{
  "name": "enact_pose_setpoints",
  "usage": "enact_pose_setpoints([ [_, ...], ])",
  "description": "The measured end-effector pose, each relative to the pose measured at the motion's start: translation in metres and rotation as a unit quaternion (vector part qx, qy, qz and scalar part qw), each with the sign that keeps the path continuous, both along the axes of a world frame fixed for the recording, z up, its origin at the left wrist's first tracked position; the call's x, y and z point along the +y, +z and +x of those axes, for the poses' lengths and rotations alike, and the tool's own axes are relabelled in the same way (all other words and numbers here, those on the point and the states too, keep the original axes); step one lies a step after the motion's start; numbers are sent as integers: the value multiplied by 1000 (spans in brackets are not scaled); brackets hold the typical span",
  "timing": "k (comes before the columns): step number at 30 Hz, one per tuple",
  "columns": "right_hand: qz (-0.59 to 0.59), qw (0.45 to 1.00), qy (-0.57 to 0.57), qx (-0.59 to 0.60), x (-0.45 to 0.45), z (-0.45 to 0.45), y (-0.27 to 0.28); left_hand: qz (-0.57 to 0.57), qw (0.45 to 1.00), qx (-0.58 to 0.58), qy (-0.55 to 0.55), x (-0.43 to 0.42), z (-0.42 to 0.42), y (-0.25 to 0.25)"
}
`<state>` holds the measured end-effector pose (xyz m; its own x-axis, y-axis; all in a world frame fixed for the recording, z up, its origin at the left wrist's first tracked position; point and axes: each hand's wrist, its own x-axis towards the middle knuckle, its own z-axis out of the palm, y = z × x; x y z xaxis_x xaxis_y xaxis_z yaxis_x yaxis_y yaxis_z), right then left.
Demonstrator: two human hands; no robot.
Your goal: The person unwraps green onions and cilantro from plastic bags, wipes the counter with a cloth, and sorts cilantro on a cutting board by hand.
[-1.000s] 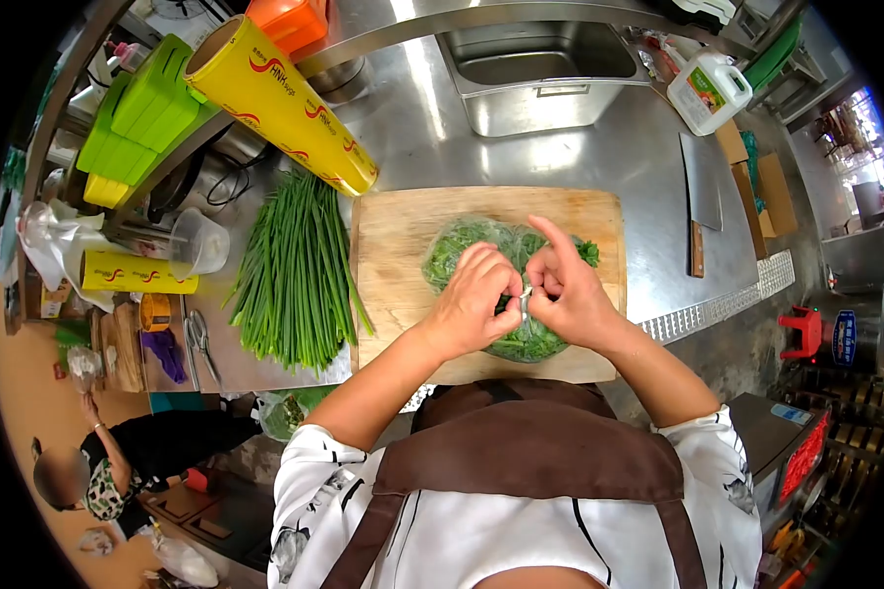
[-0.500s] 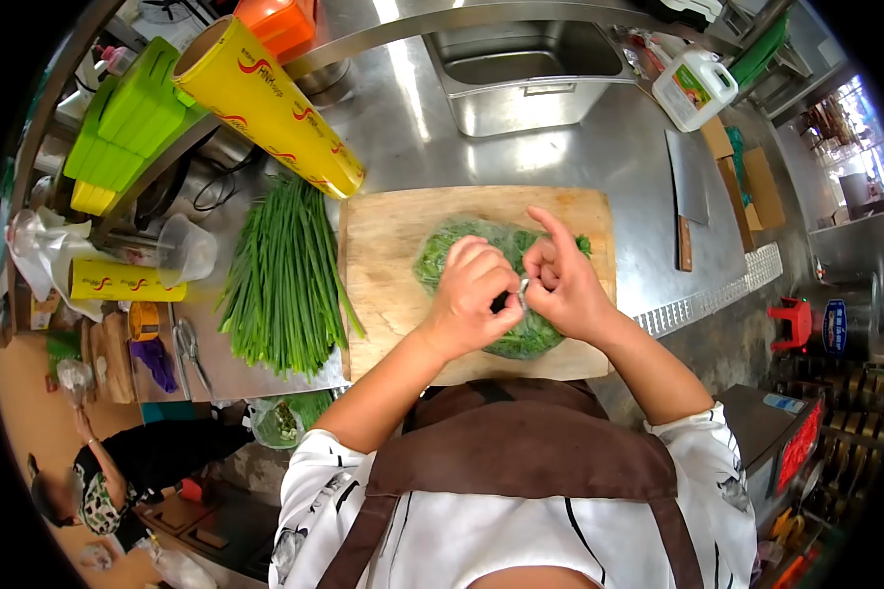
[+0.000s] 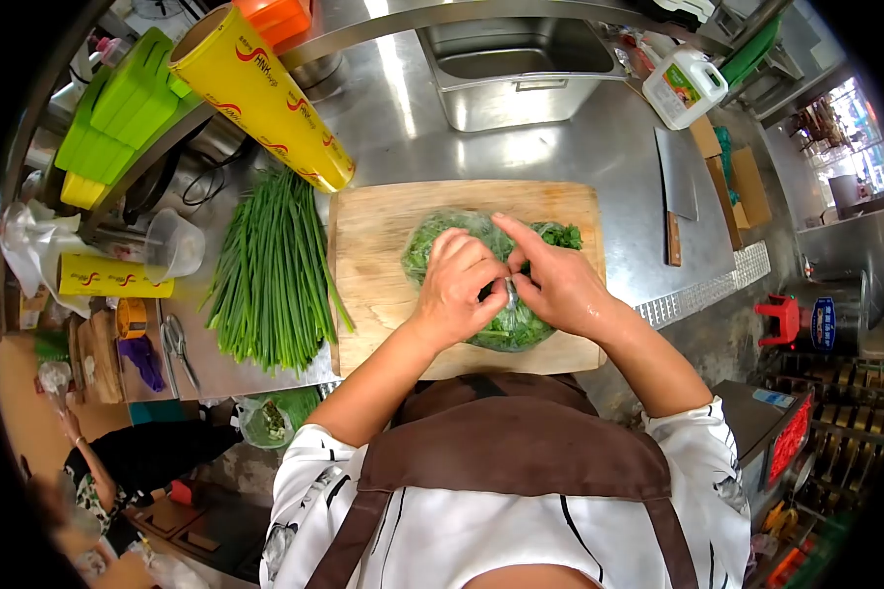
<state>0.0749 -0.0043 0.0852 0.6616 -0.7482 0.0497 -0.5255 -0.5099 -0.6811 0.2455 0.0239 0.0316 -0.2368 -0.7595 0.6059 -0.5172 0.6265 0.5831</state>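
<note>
A clear plastic bag of leafy greens lies on the wooden cutting board. Over its middle, my left hand is closed, with fingertips pinching the bag's gathered plastic. Close against it, my right hand grips the same plastic between thumb and curled fingers, its index finger stretched out. Some leaves stick out past the bag at the upper right. A bundle of long green stalks rests beside the board on the left.
A cleaver lies right of the board. Behind are a metal container, a white jug and a yellow wrap roll. Scissors and a plastic tub are at the left. Another person is at the lower left.
Both hands stay at the bag, and my right hand has tilted over it with its index finger lowered leftward. The view has shifted slightly. The other person's arm has moved.
</note>
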Motion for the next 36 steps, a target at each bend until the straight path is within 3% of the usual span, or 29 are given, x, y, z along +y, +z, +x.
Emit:
enact_pose_setpoints([
  [4,24,999,0,-32,0,1,-5,35,998,42,-8,2,0,1],
  [9,89,995,-7,-43,1,2,0,184,967,169,-48,5,-1,-10],
  [13,-11,998,-30,-62,4,4,-7,155,973,152,-79,3,5,-5],
  [16,-72,992,-30,-100,6,5,-15,212,959,156,-99,7,10,-2],
  [18,34,988,-72,-130,11,7,-14,245,948,159,-130,9,13,0],
  [22,80,981,-114,-138,14,12,-18,203,974,42,-96,9,9,15],
  [26,88,979,-106,-149,11,16,-12,242,970,25,-27,10,5,10],
  [28,178,959,-123,-184,4,14,-11,165,984,60,-33,8,6,11],
  [30,205,948,-128,-208,-4,6,-18,189,970,126,-82,15,8,20],
  [32,169,932,-197,-254,-19,-6,-28,237,880,331,-244,23,13,30],
  [33,176,930,-200,-254,-20,-9,-28,216,868,341,-289,22,18,34],
  [34,117,945,-195,-236,-20,-11,-21,222,867,342,-287,20,20,38],
  [36,61,954,-195,-219,-13,-12,-15,233,951,176,-101,13,21,44],
])
